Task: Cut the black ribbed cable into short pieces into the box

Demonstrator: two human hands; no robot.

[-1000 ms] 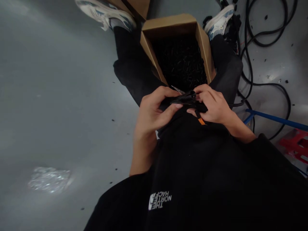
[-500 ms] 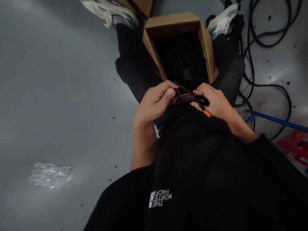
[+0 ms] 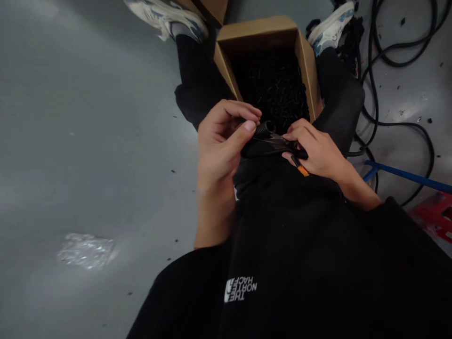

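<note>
My left hand [image 3: 226, 136] is pinched around a short black ribbed tube [image 3: 265, 128], its open end facing right. In my right hand [image 3: 314, 143] are black-handled scissors [image 3: 277, 142], whose blades point left, just below the tube. Beneath my right fingers hangs an orange-tipped black piece [image 3: 302, 170]; whether it belongs to the scissors I cannot tell. Both hands are above my lap, at the near edge of a cardboard box [image 3: 259, 29] holding a heap of small black pieces [image 3: 275, 80].
Black hose [image 3: 399, 124] lies in loops on the grey floor to the right. A blue bar [image 3: 413, 175] and a red plastic object [image 3: 434, 214] are nearby. Crumpled clear plastic [image 3: 86, 251] lies at left. Another cardboard box [image 3: 215, 7] is at the top. My shoes flank the box.
My left hand has lifted slightly and its fingers have shifted, showing the tube's ribbed end. The scissor blades have turned and spread. A black ribbed piece seen over the box before is no longer distinguishable.
</note>
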